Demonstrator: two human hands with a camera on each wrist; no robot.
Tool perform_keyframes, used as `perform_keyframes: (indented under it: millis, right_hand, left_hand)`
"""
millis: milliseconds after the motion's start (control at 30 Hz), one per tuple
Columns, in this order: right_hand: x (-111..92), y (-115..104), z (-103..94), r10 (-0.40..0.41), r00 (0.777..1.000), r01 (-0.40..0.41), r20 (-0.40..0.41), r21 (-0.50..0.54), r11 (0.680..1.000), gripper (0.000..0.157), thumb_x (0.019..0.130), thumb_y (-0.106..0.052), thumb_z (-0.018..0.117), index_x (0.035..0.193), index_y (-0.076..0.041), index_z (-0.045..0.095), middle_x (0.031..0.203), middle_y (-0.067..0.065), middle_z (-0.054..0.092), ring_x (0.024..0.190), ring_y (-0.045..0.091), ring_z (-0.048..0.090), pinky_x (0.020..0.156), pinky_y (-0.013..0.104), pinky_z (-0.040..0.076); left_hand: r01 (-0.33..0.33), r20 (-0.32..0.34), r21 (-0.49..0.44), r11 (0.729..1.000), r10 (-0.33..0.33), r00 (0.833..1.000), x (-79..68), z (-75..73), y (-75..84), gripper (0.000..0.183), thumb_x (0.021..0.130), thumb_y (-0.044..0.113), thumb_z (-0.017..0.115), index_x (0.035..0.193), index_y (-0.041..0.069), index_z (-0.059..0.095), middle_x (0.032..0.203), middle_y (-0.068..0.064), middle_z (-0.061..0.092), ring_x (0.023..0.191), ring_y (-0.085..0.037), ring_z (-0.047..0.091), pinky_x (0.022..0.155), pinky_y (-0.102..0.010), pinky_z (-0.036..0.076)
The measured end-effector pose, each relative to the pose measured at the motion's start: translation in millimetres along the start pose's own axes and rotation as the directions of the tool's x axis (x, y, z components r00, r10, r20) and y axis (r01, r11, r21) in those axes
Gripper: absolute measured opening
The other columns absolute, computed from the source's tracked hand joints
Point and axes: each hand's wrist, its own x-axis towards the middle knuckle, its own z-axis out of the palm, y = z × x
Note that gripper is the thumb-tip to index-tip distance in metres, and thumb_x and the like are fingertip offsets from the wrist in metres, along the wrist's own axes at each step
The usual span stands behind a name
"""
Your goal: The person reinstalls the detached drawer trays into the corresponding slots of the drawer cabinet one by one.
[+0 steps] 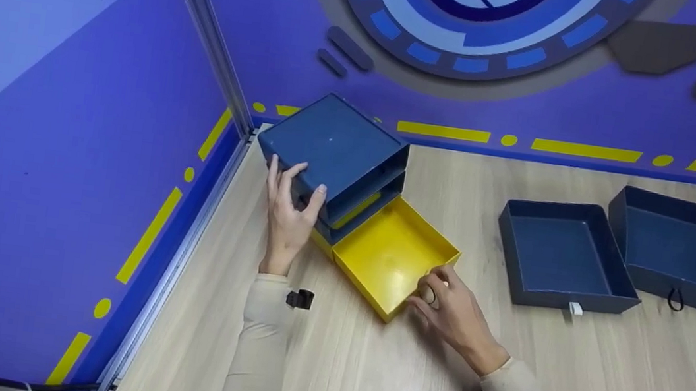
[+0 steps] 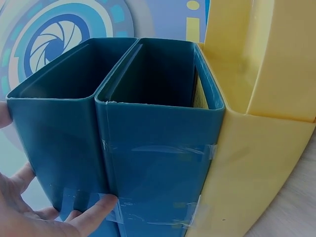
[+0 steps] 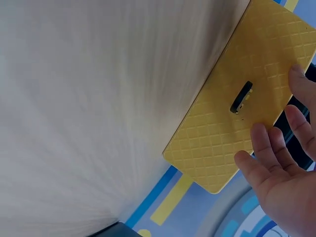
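A stack of two dark blue open-fronted casings (image 1: 334, 144) stands in the corner, taped on its side to a yellow casing (image 2: 222, 182) at the bottom. My left hand (image 1: 288, 221) rests on the stack's left side, its fingertips reaching the top edge. A yellow drawer (image 1: 390, 254) sticks out of the bottom casing, its inside bare. At the drawer's front edge is my right hand (image 1: 456, 312), fingers spread around a black loop handle (image 3: 241, 97). The right wrist view shows these fingers apart from the loop, near the drawer's rim; contact with the rim is unclear.
On the right side of the wooden table (image 1: 365, 383) lie two dark blue drawers, one with a white tab (image 1: 569, 256) and one with a black loop (image 1: 681, 243). Printed purple panels (image 1: 477, 115) rise behind the table and to its left.
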Motion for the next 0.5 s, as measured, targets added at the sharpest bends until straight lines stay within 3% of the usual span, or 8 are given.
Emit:
perform_keyframes:
  millis: [233,500]
  right_hand:
    - [7,-1,3.8,0.041,0.999,-0.041,0.022,0.011,0.999,0.034,0.083,-0.024,0.094,0.1,-0.009,0.069,0.106,0.008,0.061,0.087,0.024,0.069,0.073,0.039,0.063]
    - [10,-3,12.8,0.088,0.995,-0.088,0.04,0.016,0.996,0.03,0.086,-0.024,0.09,0.102,-0.008,0.071,0.108,0.009,0.061,0.077,0.015,0.06,0.065,0.031,0.057]
  left_hand:
    - [0.002,-0.002,0.006,1.0,-0.002,1.0,1.5,0.4,0.7,0.051,0.098,0.041,0.071,0.144,0.02,0.062,0.179,-0.013,0.013,0.162,-0.04,0.025,0.127,-0.063,0.031]
    - [-0.003,0.001,0.012,1.0,0.003,1.0,-0.1,1.3,-1.0,0.051,0.099,0.039,0.07,0.144,0.019,0.061,0.179,-0.014,0.013,0.163,-0.04,0.023,0.129,-0.064,0.027]
